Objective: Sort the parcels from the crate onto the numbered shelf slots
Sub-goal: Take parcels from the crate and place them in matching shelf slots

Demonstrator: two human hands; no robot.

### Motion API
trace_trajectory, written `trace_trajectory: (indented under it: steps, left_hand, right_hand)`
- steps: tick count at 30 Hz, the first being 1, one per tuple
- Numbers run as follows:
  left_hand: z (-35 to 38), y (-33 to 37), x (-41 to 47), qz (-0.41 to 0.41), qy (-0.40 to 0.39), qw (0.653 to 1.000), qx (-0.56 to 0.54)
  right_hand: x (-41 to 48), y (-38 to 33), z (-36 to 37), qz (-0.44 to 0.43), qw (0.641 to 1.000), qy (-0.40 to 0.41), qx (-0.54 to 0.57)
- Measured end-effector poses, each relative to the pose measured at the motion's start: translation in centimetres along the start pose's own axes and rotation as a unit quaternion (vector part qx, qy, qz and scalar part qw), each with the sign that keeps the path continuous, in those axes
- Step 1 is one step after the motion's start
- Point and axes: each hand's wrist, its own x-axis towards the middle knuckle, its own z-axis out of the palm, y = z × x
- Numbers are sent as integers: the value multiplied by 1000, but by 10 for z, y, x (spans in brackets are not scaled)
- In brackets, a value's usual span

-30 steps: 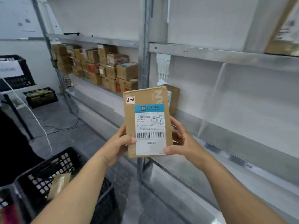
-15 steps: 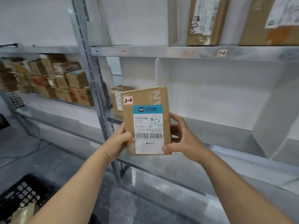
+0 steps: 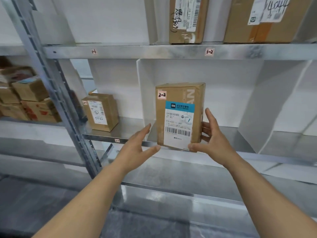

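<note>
A brown cardboard parcel (image 3: 178,117) with a blue-and-white shipping label and a small "2-2" sticker stands upright at the front of the middle shelf (image 3: 103,137). It sits in the slot between two white dividers. My right hand (image 3: 214,143) grips its lower right edge, thumb on the front and fingers behind the side. My left hand (image 3: 137,148) hovers just left of the parcel with straight fingers, its thumb tip close to the lower left corner. The crate is out of view.
Another labelled parcel (image 3: 100,111) stands in the slot to the left, above a "2-1" tag (image 3: 117,140). The upper shelf carries tags "1-1" (image 3: 94,51) and "1-2" (image 3: 209,52) and two parcels (image 3: 186,19) (image 3: 267,19). Stacked boxes (image 3: 25,100) lie beyond the steel upright (image 3: 56,93).
The parcel went from held in the air in both hands to standing on the middle shelf. My left hand has let go and opened. The view swung right and up, away from the crate.
</note>
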Motion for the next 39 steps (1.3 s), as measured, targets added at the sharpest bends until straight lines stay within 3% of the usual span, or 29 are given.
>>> trace_trajectory:
  steps: [9, 15, 22, 39]
  left_hand:
    - [27, -25, 54, 24, -62, 998, -7]
    - [58, -32, 97, -7, -82, 996, -37]
    - [86, -35, 154, -44, -72, 990, -110]
    - [123, -87, 207, -126, 15, 984, -124]
  right_hand:
    - [28, 32, 0, 16, 997, 65, -37]
    - [69, 62, -11, 38, 995, 82, -52]
    - [121, 97, -16, 56, 996, 55, -50]
    - [183, 151, 34, 76, 994, -18, -78]
